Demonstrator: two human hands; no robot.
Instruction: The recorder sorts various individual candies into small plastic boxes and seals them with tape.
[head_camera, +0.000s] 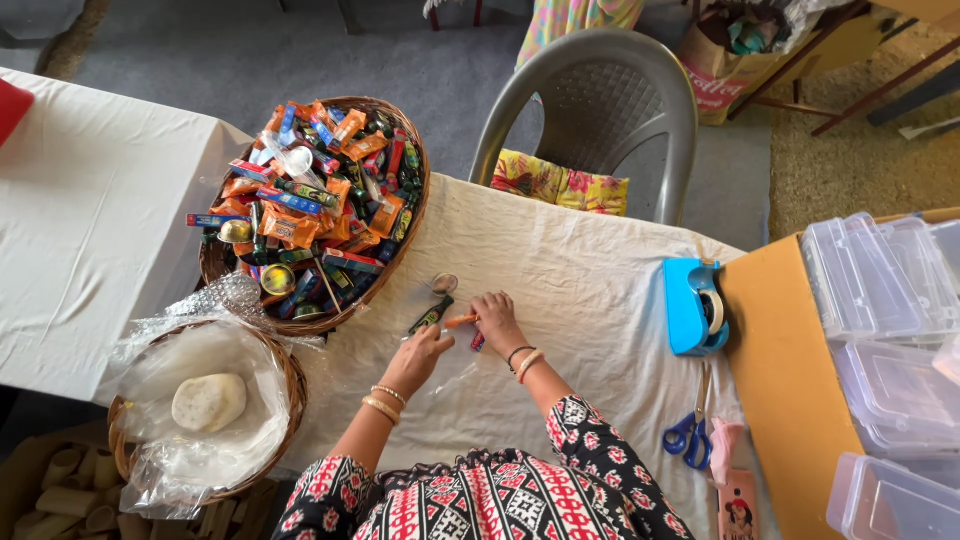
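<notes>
**Hands over small packets on the white cloth**

Sleeves in a red, black and white print fill the bottom edge of my view, and both forearms reach up from them onto the white tablecloth (560, 270). My left hand (425, 352) lies on the cloth with its fingers curled loosely around a clear wrapper; I cannot tell how firmly it grips. My right hand (497, 318) is just beside it, fingers bent and pinching a thin orange stick (460, 321) at one end. A small red packet (477, 342) lies under that hand, touching the cloth. Just beyond the fingertips I see a dark green packet (431, 315) and, a little farther, a small round metal cup (444, 284).

To the left sits a basket with a pale lump on plastic wrap (208, 402). Behind it stands a bigger wicker basket (318, 210) heaped with orange, blue and green packets. To the right are blue-handled scissors (688, 436), a blue tape dispenser (696, 306) and clear plastic boxes (880, 290). Farthest off stands a grey plastic chair (590, 105).
</notes>
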